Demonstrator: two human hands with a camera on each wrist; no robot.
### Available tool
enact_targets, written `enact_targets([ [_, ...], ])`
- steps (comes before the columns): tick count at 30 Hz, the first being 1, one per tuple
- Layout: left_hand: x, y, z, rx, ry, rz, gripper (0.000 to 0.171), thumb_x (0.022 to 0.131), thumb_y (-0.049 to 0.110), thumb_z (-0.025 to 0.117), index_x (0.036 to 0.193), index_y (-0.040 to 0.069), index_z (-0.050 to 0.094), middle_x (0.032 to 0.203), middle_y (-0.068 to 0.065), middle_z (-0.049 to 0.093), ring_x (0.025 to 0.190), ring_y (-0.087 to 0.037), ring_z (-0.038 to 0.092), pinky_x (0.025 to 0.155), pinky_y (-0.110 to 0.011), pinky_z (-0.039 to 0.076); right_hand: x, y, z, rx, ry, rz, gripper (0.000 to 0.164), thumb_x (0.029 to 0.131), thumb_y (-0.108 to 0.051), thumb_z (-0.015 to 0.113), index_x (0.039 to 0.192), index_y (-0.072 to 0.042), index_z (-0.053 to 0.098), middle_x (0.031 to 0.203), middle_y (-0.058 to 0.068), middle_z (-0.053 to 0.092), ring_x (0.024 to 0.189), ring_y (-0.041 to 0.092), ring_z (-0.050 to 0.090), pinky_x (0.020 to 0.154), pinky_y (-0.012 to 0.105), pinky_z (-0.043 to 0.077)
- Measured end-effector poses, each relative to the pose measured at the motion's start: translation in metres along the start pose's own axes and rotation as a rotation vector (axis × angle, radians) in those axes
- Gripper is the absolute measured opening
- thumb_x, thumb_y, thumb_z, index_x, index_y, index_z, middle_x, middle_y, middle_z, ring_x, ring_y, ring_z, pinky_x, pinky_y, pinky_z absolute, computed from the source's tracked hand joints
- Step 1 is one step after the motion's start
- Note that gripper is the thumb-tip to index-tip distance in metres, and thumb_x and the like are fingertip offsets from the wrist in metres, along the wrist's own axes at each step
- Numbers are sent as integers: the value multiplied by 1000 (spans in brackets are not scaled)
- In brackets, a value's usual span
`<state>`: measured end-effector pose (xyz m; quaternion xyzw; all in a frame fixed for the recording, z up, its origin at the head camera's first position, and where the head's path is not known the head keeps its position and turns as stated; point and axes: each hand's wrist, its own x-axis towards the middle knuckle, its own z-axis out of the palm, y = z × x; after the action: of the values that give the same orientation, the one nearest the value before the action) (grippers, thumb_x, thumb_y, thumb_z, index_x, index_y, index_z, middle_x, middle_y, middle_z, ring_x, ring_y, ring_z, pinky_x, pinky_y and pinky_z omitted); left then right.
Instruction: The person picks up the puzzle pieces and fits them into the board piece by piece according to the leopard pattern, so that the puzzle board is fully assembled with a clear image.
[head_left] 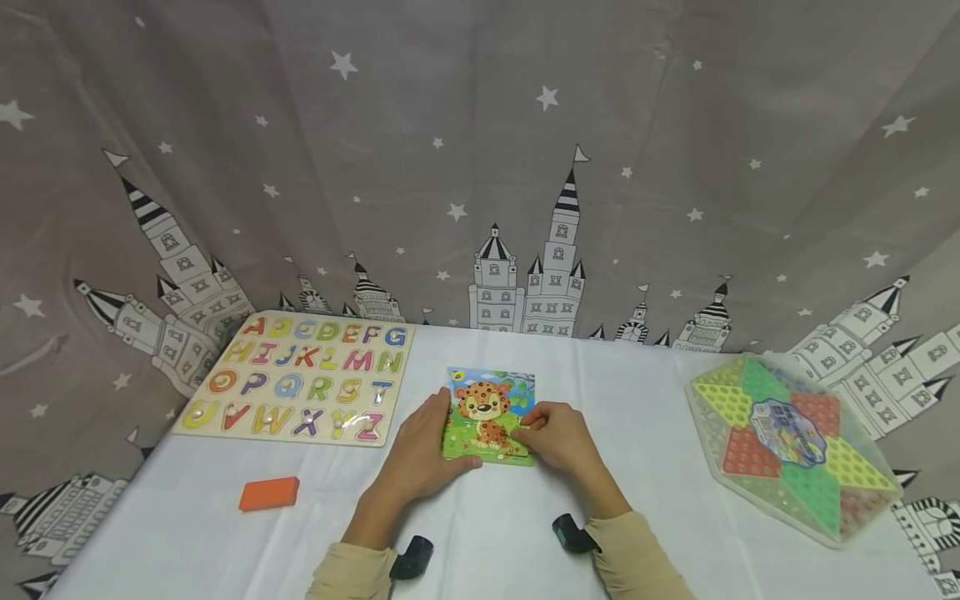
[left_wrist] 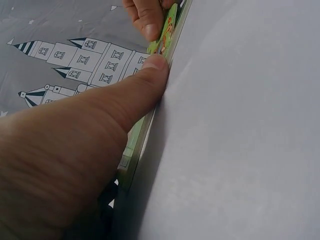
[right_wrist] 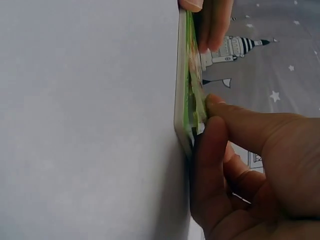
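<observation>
A small square jigsaw puzzle [head_left: 485, 402] with a spotted leopard cub on green grass lies on the white table in the head view. My left hand [head_left: 422, 450] holds the board at its left side, its thumb on the front edge; the left wrist view shows that thumb close up. At the right side, my right hand [head_left: 561, 435] pinches a flat puzzle piece [right_wrist: 198, 102] between thumb and finger. In the right wrist view the piece is tilted, its near end raised off the board. Part of the board's left edge is hidden under my left hand.
A wooden alphabet board [head_left: 288, 379] with coloured letters lies at the back left, and an orange block [head_left: 269, 493] in front of it. At the right lies a hexagonal game board [head_left: 795, 446] with coloured triangles. A grey castle-print curtain [head_left: 480, 167] hangs behind.
</observation>
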<state>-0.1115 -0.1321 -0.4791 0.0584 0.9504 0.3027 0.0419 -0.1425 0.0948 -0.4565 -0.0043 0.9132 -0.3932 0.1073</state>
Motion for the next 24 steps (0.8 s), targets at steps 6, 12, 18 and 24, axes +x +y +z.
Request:
enact_targets([
  [6,-1,2,2,4,6,7,115,79,50,84,162,2,20,168,-17,29,156,-36,25,127,-55,25,-2,-5,2,-58,19,1,21,81,-25,85,84,-8,72,73,-1,64,66,13,55,59,24,42],
  [12,-2,5,2,-2,14,20,114,79,48,85,161,0,23,166,-19,31,155,-38,27,126,-55,26,-4,-7,2,-80,35,-1,21,81,-24,86,84,-9,71,73,-1,62,68,13,53,59,24,41],
  [18,-3,5,4,14,9,29,115,79,50,84,161,0,21,166,-19,30,155,-38,27,127,-55,26,-6,-5,7,-133,58,-5,26,81,-27,87,80,-11,66,73,-1,57,68,14,50,59,24,38],
  [24,-2,5,5,16,11,23,116,79,51,83,161,-1,21,167,-19,29,156,-37,26,127,-54,26,-5,-1,8,-154,80,-51,30,79,-29,89,78,-12,64,73,-1,55,68,14,48,59,25,38],
])
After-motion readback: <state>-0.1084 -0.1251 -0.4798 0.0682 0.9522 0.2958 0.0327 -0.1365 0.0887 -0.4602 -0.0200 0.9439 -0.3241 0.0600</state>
